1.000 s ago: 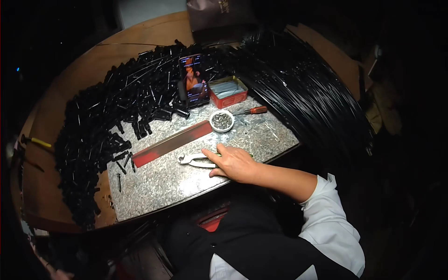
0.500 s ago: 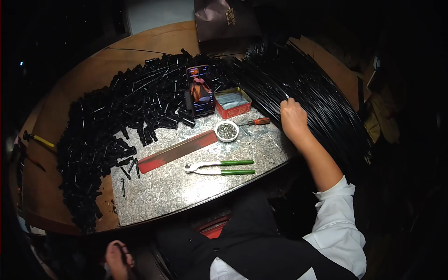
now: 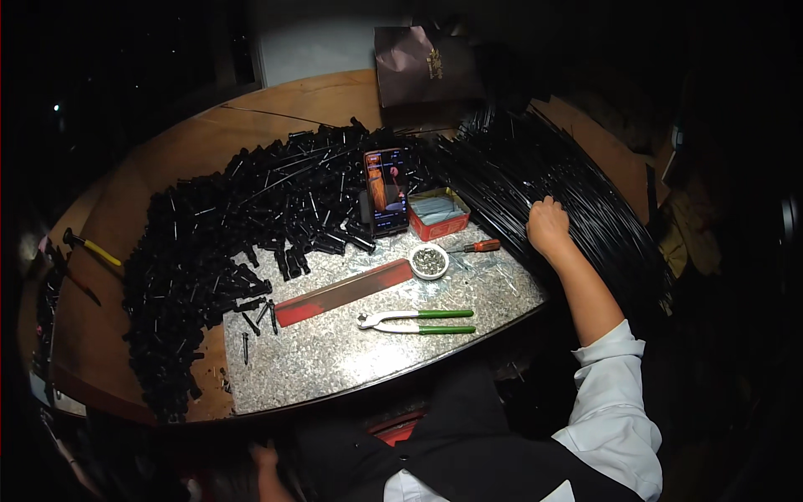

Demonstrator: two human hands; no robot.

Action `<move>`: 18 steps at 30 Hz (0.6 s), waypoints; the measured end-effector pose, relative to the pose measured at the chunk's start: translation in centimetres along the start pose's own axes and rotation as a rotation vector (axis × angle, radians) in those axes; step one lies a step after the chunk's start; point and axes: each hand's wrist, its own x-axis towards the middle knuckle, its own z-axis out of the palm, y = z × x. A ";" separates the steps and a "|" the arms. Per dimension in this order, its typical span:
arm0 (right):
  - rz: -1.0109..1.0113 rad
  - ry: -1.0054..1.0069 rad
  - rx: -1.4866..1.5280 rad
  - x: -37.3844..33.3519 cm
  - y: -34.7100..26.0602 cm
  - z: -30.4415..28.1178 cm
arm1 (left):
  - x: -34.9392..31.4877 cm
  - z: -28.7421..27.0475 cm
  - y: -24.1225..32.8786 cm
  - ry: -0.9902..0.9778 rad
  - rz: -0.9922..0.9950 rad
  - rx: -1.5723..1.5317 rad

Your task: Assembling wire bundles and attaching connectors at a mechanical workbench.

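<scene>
My right hand (image 3: 549,227) rests on the bundle of long thin black rods (image 3: 577,188) at the right of the table. Its fingers are curled and pressed together at the bundle's near side; what lies between them is hidden. Low in the picture, below the table edge, my left hand (image 3: 265,456) is in shadow, and its fingers cannot be made out. Nearest to my right hand are a screwdriver (image 3: 483,246) with an orange-red handle and a red tin (image 3: 441,226) filled with thin pale strips.
On the speckled board (image 3: 309,368) lie green-handled pincers (image 3: 418,321), a reddish bar (image 3: 343,293) and a white bowl (image 3: 430,277) of small metal pieces. A phone (image 3: 386,192) stands behind. Black tubular parts (image 3: 201,251) are heaped leftward. A dark paper bag (image 3: 427,67) stands at the back.
The whole view has shifted, so the table appears further right and lower. My right hand stays at the rods. My left hand has moved rightward, closer to my body, into shadow.
</scene>
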 end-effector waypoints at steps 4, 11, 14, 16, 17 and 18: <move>0.042 -0.029 0.182 0.3 -0.1 -1.3 | 1.5 1.5 1.8 0.059 0.180 -0.041; 0.025 0.033 0.098 2.3 -1.0 1.0 | 4.8 1.6 3.8 0.116 0.629 0.262; 0.011 -0.002 0.064 1.9 -0.6 0.6 | 2.6 0.3 7.7 0.132 0.682 0.313; -0.008 -0.031 0.042 1.6 0.1 0.4 | 0.3 -1.4 9.6 0.086 0.675 0.354; -0.035 -0.032 0.017 1.7 0.1 0.4 | 0.1 -1.1 9.3 0.089 0.670 0.353; -0.062 -0.032 -0.008 1.7 -0.1 0.1 | -0.4 -1.0 9.3 0.146 0.703 0.308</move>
